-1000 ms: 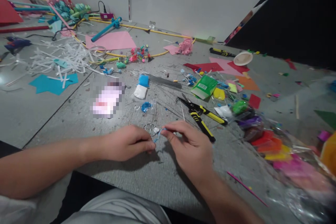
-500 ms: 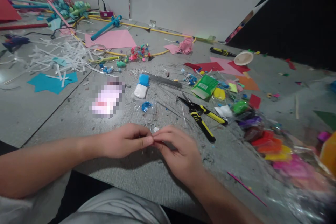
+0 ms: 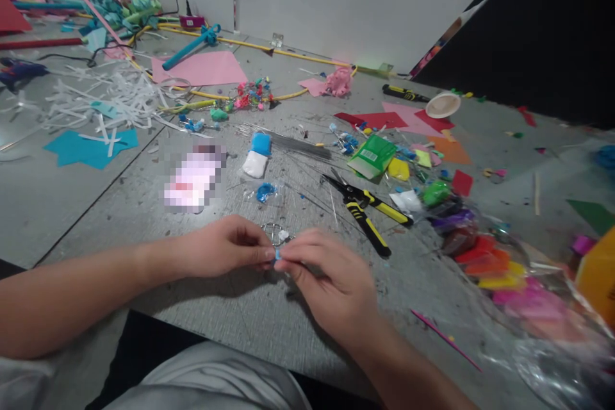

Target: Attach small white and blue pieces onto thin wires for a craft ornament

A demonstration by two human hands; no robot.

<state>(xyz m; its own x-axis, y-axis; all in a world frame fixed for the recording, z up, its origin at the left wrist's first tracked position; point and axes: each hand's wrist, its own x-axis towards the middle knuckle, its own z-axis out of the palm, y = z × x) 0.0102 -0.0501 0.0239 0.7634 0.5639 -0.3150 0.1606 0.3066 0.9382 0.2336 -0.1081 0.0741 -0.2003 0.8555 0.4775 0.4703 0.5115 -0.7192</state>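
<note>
My left hand point(image 3: 225, 246) and my right hand point(image 3: 334, 275) meet in front of me, thumbs and fingertips pinched together. Between the tips shows a small piece of blue clay point(image 3: 277, 255), mostly covered by the fingers. Just beyond it is a bent wire shape point(image 3: 273, 230) with a white lump point(image 3: 283, 235) on it; whether a hand touches the wire is hidden. Farther off lie an opened clear wrapper with blue clay point(image 3: 265, 192), a blue packet point(image 3: 261, 144) and a white packet point(image 3: 254, 165). Yellow-and-black pliers point(image 3: 368, 224) lie with open jaws near my right hand.
A bright, pixelated phone-like object point(image 3: 195, 179) lies left of centre. Behind are thin wires point(image 3: 298, 144), white paper strips point(image 3: 115, 99) and pink paper point(image 3: 206, 69). At right sit a green packet point(image 3: 375, 157), coloured clay bags point(image 3: 485, 256) and a pink stick point(image 3: 444, 339).
The fingertips have shifted slightly, and the blue piece between them now shows. More of the wire shape beyond is visible. The whole view has moved a little.
</note>
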